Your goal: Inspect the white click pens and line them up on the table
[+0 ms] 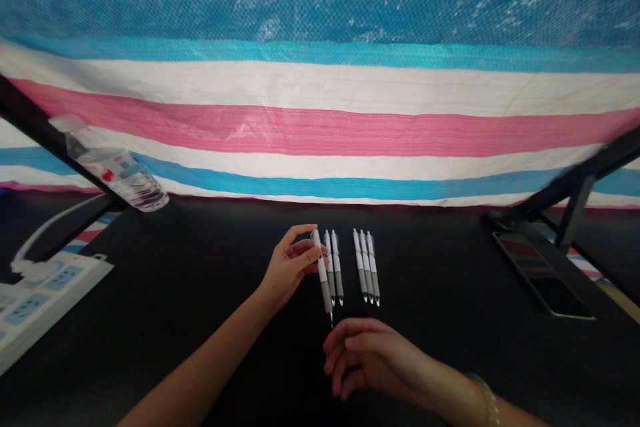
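My left hand [283, 268] grips a white and grey click pen [325, 288] between thumb and fingers, its index fingertip at the pen's top end. The pen points down toward me, and a thin tip shows at its lower end. Just right of it, two similar pens [334, 268] lie side by side on the black table [425, 347]. Farther right is a row of three more such pens [367, 268]. My right hand [375, 357], fingers loosely curled and apart, hovers close below the held pen's tip with nothing visible in it.
At the right lies a dark phone [543, 273] beside a black support bar [575, 203]. A clear water bottle [125, 177] stands at the back left. A white power strip [55, 297] with a plugged-in cable sits at the left edge. Behind hangs a striped sheet [320, 133].
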Demonstrator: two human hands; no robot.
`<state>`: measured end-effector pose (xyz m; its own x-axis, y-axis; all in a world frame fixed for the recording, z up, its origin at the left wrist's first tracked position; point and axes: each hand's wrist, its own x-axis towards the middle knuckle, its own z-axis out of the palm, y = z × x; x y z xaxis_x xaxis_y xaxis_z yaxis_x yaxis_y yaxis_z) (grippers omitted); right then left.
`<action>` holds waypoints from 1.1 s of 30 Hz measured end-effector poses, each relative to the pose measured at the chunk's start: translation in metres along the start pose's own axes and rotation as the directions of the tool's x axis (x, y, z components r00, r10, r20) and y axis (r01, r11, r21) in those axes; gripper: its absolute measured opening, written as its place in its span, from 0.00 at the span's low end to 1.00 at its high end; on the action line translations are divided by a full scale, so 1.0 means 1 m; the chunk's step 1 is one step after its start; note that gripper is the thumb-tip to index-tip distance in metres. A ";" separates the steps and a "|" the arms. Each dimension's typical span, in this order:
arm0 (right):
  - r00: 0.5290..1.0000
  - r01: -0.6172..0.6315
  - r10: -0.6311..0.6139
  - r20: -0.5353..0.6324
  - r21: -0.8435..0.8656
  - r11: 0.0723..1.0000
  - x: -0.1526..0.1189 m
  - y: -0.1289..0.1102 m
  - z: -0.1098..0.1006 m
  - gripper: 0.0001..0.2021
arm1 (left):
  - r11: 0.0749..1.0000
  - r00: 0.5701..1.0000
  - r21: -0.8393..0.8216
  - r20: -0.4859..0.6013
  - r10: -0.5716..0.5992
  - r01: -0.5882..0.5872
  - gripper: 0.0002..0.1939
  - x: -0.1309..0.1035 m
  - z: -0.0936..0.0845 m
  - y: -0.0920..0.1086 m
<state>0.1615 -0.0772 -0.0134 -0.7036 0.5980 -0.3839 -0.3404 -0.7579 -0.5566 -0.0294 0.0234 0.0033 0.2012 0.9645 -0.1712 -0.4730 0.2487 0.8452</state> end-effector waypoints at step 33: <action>1.000 0.010 -0.010 -0.018 -0.019 1.000 0.001 0.002 0.001 0.10 | 0.986 0.990 0.154 -0.113 0.079 -0.061 0.30 0.007 -0.006 -0.005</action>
<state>0.1595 -0.0786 -0.0144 -0.6886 0.6102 -0.3918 -0.3352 -0.7470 -0.5742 -0.0305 0.0292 -0.0051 0.0650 0.9850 -0.1599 -0.3465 0.1726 0.9220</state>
